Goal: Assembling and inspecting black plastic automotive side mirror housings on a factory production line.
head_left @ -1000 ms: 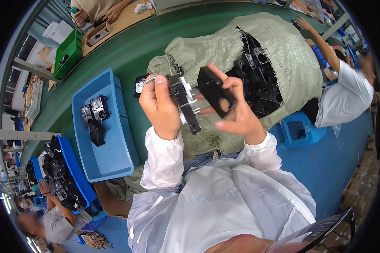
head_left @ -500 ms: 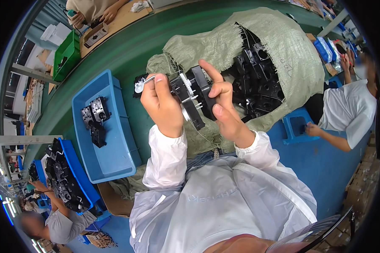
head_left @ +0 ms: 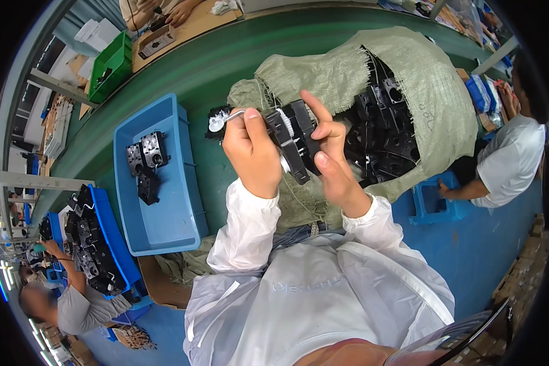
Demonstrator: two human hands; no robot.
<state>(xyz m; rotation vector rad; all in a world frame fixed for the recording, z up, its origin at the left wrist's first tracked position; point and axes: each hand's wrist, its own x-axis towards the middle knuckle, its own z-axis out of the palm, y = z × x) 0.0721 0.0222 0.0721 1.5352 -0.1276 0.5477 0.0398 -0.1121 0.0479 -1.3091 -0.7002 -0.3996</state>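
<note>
In front of my chest, both hands hold a black plastic gear assembly (head_left: 294,160) with white gears along its middle. My left hand (head_left: 254,160) is closed around its left side, thumb on top near a thin bent metal rod (head_left: 235,114). My right hand (head_left: 337,174) grips the black block on the right side between thumb and curled fingers, its index finger extended upward. Just beyond my left fingers shows a black part with a white disc (head_left: 216,123); whether it joins the held piece, I cannot tell. Behind, a woven sack (head_left: 442,104) lies torn wide, full of black plastic parts (head_left: 384,131).
Left of my hands, a blue bin (head_left: 165,229) holds a few black parts on the green conveyor (head_left: 222,52). Farther left stand a green crate (head_left: 117,61) and a blue crate (head_left: 111,244) of black parts. Co-workers sit around; a blue stool (head_left: 436,204) is at right.
The surroundings have shifted slightly right in view. Between my hands the assembly has turned a little, and fewer pins show in its gap. The person at right has leaned and turned.
</note>
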